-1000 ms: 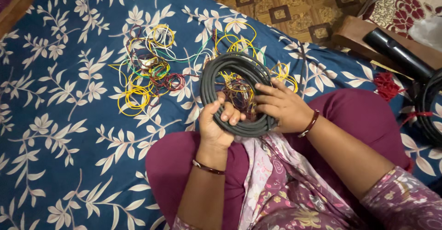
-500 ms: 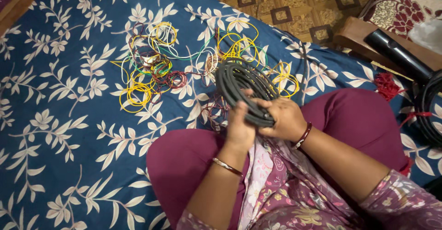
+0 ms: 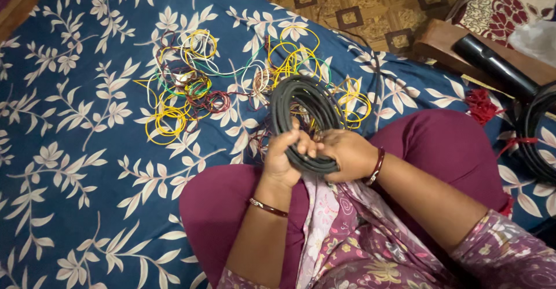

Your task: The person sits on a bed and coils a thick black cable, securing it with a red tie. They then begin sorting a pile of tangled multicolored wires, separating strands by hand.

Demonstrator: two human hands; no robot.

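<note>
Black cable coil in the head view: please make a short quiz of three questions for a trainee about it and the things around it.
1. True or false: both hands grip the black cable coil.
2. What lies on the blue floral sheet beyond the coil?
A. thin coloured wire loops
B. scissors
C. a cup
3. On which side of the view is the second black coil?

Key:
1. True: left hand and right hand hold its near edge.
2. A
3. Right edge.

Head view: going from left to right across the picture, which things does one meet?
Yellow wire loops → left hand → right hand → red tassel → black cable coil at the right edge.
</note>
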